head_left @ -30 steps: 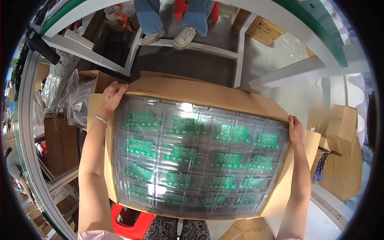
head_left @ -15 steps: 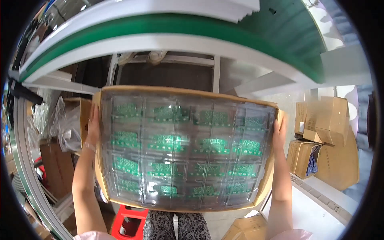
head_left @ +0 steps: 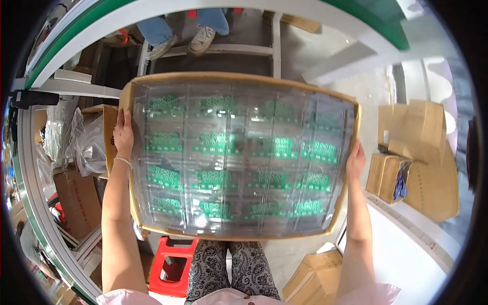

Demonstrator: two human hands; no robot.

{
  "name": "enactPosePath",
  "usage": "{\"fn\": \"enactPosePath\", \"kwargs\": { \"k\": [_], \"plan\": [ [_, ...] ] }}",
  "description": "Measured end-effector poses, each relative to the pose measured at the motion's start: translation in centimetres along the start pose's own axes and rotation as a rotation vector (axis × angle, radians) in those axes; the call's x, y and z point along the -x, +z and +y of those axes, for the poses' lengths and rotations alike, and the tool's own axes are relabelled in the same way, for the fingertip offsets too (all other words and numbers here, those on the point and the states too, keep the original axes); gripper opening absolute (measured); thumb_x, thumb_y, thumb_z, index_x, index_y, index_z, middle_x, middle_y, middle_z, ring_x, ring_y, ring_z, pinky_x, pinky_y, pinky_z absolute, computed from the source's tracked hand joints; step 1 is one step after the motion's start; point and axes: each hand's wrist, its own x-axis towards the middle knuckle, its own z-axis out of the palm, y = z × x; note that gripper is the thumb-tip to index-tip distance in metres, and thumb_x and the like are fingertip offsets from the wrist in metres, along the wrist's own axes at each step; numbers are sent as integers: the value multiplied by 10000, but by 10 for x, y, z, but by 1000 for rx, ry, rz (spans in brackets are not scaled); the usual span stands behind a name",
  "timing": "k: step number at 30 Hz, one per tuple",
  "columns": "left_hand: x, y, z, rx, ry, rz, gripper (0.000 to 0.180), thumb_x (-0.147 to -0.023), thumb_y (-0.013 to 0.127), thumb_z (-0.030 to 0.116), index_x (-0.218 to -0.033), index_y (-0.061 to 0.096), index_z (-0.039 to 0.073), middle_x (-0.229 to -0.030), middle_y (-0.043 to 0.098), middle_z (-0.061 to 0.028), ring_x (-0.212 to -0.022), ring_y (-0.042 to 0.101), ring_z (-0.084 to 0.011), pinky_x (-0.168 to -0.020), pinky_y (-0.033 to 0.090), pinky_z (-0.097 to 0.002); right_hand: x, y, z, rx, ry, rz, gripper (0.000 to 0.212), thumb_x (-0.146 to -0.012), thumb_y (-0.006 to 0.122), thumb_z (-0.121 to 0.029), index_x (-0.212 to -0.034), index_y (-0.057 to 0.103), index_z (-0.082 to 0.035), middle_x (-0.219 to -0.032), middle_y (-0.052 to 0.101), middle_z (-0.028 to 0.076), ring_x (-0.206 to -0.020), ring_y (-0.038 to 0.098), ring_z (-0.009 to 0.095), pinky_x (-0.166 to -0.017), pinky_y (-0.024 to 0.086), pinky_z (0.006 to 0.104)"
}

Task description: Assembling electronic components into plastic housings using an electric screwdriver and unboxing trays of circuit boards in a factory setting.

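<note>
A wide, open cardboard box [head_left: 236, 237] is held up between my two hands, in front of my legs. Inside it lies a clear plastic tray [head_left: 239, 168] divided into pockets, with green circuit boards [head_left: 267, 180] standing in rows. My left hand [head_left: 123, 134] presses against the box's left side, its fingers along the outer wall. Against the right side lies my right hand [head_left: 355, 160], thumb up near the rim. Both hands grip the box from outside, and parts of the fingers are hidden behind its walls.
A green-edged white bench frame [head_left: 213, 49] runs across ahead, with another person's shoes [head_left: 202, 39] beyond it. A red stool [head_left: 173, 267] stands by my legs. Cardboard boxes [head_left: 389, 175] are stacked at right, another carton [head_left: 312, 277] lies low right, and plastic bags [head_left: 91, 145] fill the left.
The box, with both my hands on it, sits higher in the picture. The bench edge has shifted upward too, and the other person's shoes and legs show more.
</note>
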Motion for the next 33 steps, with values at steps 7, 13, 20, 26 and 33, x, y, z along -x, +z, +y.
{"fn": "enactPosePath", "kwargs": {
  "k": [7, 13, 20, 26, 33],
  "plan": [
    [-57, -16, -78, -329, 289, -1, 631, -864, 267, 517, -1313, 253, 73, -1311, 286, -245, -1180, 302, -420, -979, 251, -454, 16, 21, -32, 282, -519, 258, 345, -810, 456, -153, -1109, 485, 17, -1110, 503, 211, -1028, 464, 356, -881, 357, 420],
    [162, -6, 11, -308, 650, -87, 540, -807, 500, 377, -1253, 370, 102, -1311, 264, -253, -1205, 251, -417, -989, 203, -485, 163, 35, -120, -59, -839, -337, 358, -702, 579, -74, -1055, 517, -69, -1027, 513, 140, -980, 473, 310, -836, 391, 393],
    [258, 5, 39, -201, 666, -216, 379, -731, 623, 205, -1087, 522, 122, -1285, 301, -221, -1149, 323, -381, -955, 263, -473, 174, 55, -147, 69, -651, -213, 158, -666, 641, -133, -805, 579, -88, -797, 479, 73, -783, 482, 249, -647, 422, 371],
    [238, -6, 26, -119, 597, -121, 135, -720, 600, 43, -839, 620, 102, -1161, 452, -165, -922, 494, -313, -775, 429, -382, 184, 22, -167, -25, -712, -182, 104, -679, 626, -125, -746, 580, -59, -742, 492, 87, -732, 491, 262, -617, 419, 376],
    [265, -123, 88, -235, 851, -48, 180, -707, 593, 45, -874, 575, 110, -891, 551, -41, -864, 465, -254, -821, 343, -375, 183, -73, -210, -76, -757, -190, 127, -655, 635, -102, -751, 569, -49, -756, 495, 101, -752, 494, 271, -630, 417, 384]
  ]
}}
